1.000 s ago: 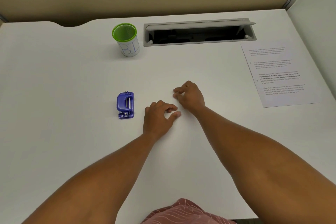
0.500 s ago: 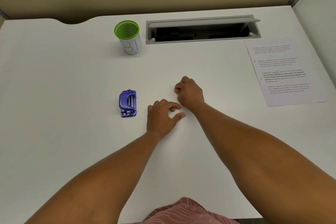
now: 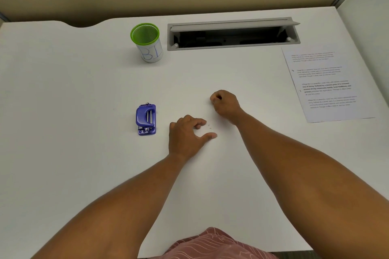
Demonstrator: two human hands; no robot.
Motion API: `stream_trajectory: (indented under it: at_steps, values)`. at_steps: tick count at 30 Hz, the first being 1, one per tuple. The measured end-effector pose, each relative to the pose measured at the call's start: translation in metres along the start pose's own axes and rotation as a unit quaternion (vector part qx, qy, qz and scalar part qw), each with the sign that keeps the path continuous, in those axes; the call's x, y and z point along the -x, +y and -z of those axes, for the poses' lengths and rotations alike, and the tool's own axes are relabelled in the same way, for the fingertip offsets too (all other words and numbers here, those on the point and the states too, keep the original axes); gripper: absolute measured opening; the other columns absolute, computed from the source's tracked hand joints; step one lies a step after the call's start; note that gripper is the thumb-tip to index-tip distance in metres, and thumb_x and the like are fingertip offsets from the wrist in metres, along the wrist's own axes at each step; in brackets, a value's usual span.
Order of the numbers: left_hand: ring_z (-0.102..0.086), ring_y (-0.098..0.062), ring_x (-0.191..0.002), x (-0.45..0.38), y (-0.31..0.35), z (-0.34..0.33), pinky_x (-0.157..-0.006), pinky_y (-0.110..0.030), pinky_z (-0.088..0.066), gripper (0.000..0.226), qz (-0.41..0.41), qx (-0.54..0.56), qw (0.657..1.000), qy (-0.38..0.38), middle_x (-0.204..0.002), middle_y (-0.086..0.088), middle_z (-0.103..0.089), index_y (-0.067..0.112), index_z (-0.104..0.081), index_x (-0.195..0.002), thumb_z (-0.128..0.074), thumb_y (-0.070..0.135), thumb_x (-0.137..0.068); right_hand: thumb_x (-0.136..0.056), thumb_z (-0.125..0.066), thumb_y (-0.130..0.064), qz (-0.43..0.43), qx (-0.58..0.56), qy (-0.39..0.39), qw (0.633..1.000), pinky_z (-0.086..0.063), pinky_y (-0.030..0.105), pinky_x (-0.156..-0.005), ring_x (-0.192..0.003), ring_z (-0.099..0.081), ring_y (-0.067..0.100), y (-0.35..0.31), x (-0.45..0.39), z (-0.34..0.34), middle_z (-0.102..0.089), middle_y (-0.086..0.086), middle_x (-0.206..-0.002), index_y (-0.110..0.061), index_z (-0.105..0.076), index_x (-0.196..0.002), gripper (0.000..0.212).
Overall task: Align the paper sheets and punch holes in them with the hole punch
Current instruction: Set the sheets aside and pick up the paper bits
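Observation:
A small blue hole punch point(image 3: 146, 119) sits on the white desk point(image 3: 63, 153), left of centre. Printed paper sheets point(image 3: 328, 84) lie flat at the right edge, two punched holes showing on their left margin. My left hand point(image 3: 187, 134) rests on the desk just right of the punch, fingers curled and thumb spread, holding nothing. A few tiny white paper dots point(image 3: 209, 125) lie between its thumb and fingers. My right hand point(image 3: 225, 103) is a loose fist a little farther back, fingertips pinched together; whether it holds anything I cannot tell.
A white cup with a green mesh rim point(image 3: 147, 43) stands at the back. Right of the cup, an open grey cable tray point(image 3: 233, 33) is set into the desk. A tan partition wall runs behind the desk, and another panel bounds it on the right.
My right hand has closed from a pinch into a fist and drawn slightly back. My left hand's thumb and fingers have spread a little. The punch and paper have stayed put.

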State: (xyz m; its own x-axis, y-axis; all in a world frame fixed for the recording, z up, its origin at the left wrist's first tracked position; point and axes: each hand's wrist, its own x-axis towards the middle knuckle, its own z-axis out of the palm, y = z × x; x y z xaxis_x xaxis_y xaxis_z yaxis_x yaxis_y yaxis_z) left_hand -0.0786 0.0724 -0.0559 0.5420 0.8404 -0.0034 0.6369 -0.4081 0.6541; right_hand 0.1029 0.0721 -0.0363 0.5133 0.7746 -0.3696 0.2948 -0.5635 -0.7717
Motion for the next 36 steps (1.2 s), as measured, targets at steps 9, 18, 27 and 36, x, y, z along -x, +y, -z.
stream_trajectory:
  at_steps: [9, 18, 27, 36]
  values:
    - [-0.062, -0.005, -0.08, 0.001, 0.013, -0.007, -0.084, -0.029, -0.043, 0.034, 0.024, 0.003, 1.0, 0.009, -0.091, 0.014, -0.069, 0.031, -0.076, -0.099, -0.07, 0.058, -0.08, -0.091, -0.048, -0.007, 0.009, -0.017, 0.006, 1.0, -0.043, 0.027, -0.073, -0.082, -0.055, 0.016, 0.006, 0.003, -0.005, -0.062, -0.002, -0.092, -0.014, -0.059, -0.083, 0.015]
    - [-0.063, -0.009, -0.083, -0.01, 0.02, -0.002, -0.082, -0.035, -0.047, 0.018, 0.064, -0.014, 0.998, -0.018, -0.092, 0.011, -0.067, 0.031, -0.073, -0.086, -0.07, 0.049, -0.084, -0.092, -0.048, -0.009, 0.0, -0.034, 0.011, 0.999, -0.045, 0.028, -0.075, -0.083, -0.055, 0.015, 0.007, 0.003, -0.004, -0.061, -0.004, -0.091, -0.015, -0.06, -0.084, 0.015]
    - [-0.058, -0.021, -0.093, -0.02, 0.028, -0.008, -0.085, -0.035, -0.043, 0.015, 0.1, -0.09, 0.989, -0.062, -0.103, 0.003, -0.053, 0.029, -0.071, -0.086, -0.064, 0.04, -0.093, -0.09, -0.048, -0.009, -0.025, -0.077, 0.011, 0.997, -0.043, 0.027, -0.071, -0.074, -0.052, 0.011, 0.01, 0.003, -0.003, -0.057, -0.012, -0.077, -0.022, -0.057, -0.074, 0.023]
    - [-0.059, -0.029, -0.096, -0.037, 0.021, 0.0, -0.084, -0.041, -0.05, 0.016, 0.129, -0.081, 0.985, -0.083, -0.111, -0.005, -0.052, 0.023, -0.072, -0.088, -0.065, 0.037, -0.093, -0.09, -0.047, -0.01, -0.037, -0.095, 0.015, 0.995, -0.046, 0.025, -0.07, -0.076, -0.055, 0.013, 0.011, 0.01, 0.002, -0.059, -0.008, -0.08, -0.019, -0.059, -0.078, 0.019]
